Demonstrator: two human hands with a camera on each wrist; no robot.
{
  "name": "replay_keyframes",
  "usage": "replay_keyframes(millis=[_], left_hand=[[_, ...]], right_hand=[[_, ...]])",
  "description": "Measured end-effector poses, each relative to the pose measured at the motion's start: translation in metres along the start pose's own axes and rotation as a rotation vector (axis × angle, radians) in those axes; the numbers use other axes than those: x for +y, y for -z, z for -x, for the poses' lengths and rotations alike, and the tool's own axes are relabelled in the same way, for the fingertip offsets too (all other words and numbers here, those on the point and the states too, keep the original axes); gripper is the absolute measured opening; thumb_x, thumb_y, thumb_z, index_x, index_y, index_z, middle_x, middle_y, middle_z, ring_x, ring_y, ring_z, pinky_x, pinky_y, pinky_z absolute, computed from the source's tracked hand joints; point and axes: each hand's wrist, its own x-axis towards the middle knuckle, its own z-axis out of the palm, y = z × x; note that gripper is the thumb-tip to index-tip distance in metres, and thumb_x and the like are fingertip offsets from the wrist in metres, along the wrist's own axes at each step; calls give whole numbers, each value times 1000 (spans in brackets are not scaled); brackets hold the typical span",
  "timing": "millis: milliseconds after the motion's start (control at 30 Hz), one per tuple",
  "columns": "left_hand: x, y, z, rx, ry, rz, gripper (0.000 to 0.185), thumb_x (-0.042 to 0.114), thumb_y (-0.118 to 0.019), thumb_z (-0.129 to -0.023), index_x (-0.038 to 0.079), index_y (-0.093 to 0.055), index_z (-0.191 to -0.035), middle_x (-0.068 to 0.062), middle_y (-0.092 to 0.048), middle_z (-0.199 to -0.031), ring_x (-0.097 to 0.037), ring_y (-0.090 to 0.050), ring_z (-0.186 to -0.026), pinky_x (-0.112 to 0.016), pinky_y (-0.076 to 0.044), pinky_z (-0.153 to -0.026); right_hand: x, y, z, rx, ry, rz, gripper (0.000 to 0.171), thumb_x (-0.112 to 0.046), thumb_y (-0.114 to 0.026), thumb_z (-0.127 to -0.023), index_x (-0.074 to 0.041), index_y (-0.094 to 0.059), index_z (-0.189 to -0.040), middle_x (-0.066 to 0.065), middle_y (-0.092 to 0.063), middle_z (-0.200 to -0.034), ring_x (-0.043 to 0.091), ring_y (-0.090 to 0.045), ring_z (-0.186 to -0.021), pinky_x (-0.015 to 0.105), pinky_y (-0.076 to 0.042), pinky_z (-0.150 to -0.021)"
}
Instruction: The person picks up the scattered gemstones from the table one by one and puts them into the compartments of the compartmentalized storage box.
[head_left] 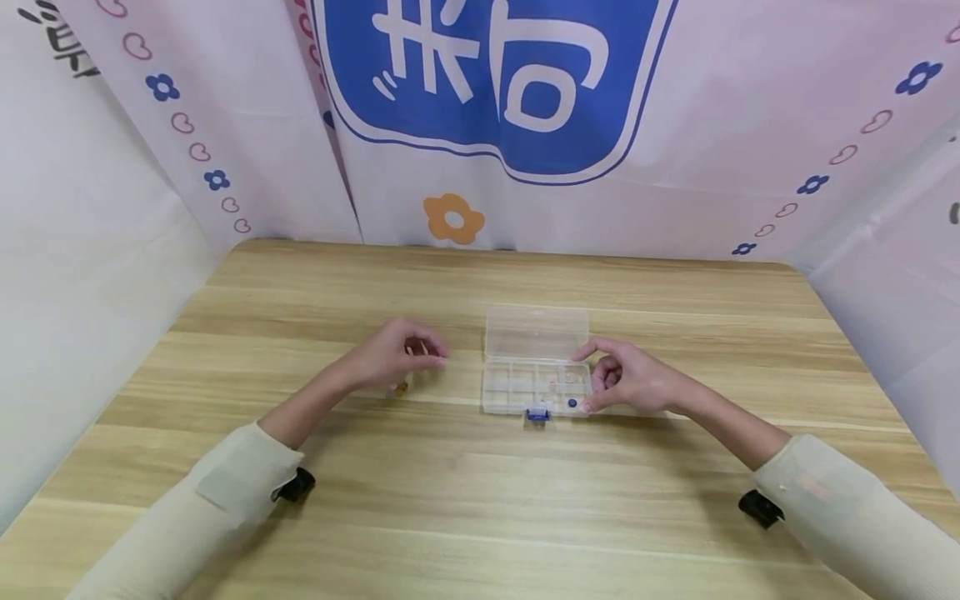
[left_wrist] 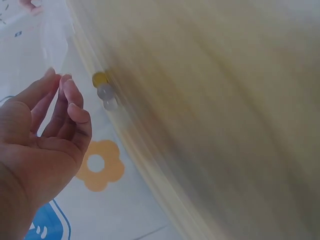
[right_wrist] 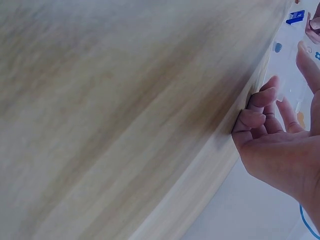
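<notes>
Organizer box [head_left: 536, 373]: clear plastic, lid folded back flat, lying on the worktop [head_left: 480, 500] in front of me, a little to my right.
Contents: a dark blue bead [head_left: 573, 403] sits in a front compartment near the blue latch [head_left: 537, 414]; pale bits lie in another cell, too faint to name.
My right hand [head_left: 628, 377]: fingers loosely curled at the box's right edge, fingertips touching the rim; it grasps nothing that I can make out.
My left hand [head_left: 396, 357]: well apart from the box, fingers relaxed and released, empty in the wrist view.
Loose beads [left_wrist: 105, 91]: one yellow and two whitish, lying on the worktop just beside my left fingers.
Progress, as I judge it: box opened and at least one bead stowed; the loose ones are not yet in.
Head view: shows both hands and the whole box.
Left wrist view: blurred, but it separates the three beads, which the head view shows only as a speck.
Right wrist view: shows my curled fingers [right_wrist: 257, 117] against the worktop.
</notes>
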Motion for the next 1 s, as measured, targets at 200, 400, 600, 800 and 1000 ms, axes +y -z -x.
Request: replay_keyframes(millis=[200, 400, 600, 800, 1000], left_hand=[[-6, 8, 5, 21, 18, -50, 9, 3, -73, -96, -3, -76, -101, -11, -73, -92, -19, -60, -76, -23, -50, -66], [-10, 16, 10, 10, 16, -99, 7, 0, -74, -93, -6, -75, -98, -12, -74, -90, -20, -63, -77, -23, -52, -68], [-12, 21, 15, -38, -14, -128, 4, 0, -77, -91, -3, -74, -92, -5, -73, -85, -18, -65, -77, -25, -54, -69], [-13, 23, 18, -74, -9, -134, 4, -4, -78, -88, -3, -75, -90, -5, -73, -85, -18, -67, -76, -25, -56, -69], [-15, 26, 20, -112, -2, -145, 4, -4, -78, -88, -4, -74, -89, -6, -74, -85, -15, -66, -73, -25, -56, -67]], right_hand=[[1, 1, 0, 2, 1, 1, 63, 0, -85, -82, 10, -49, -134, 6, -61, -76, 12, -51, -68, 21, -45, -64], [0, 0, 0, -5, 10, -5, 62, 1, -85, -83, 10, -49, -133, 7, -61, -76, 12, -52, -68, 21, -45, -64], [0, 0, 0, -8, 10, -3, 62, 1, -84, -83, 10, -48, -133, 7, -61, -76, 12, -51, -68, 21, -45, -65], [1, 0, 1, -6, 7, -5, 63, 1, -84, -83, 10, -48, -134, 7, -61, -76, 12, -51, -68, 21, -45, -64], [2, 0, 1, -5, 8, -6, 63, 0, -84, -83, 10, -49, -134, 7, -61, -76, 12, -51, -68, 21, -45, -64]])
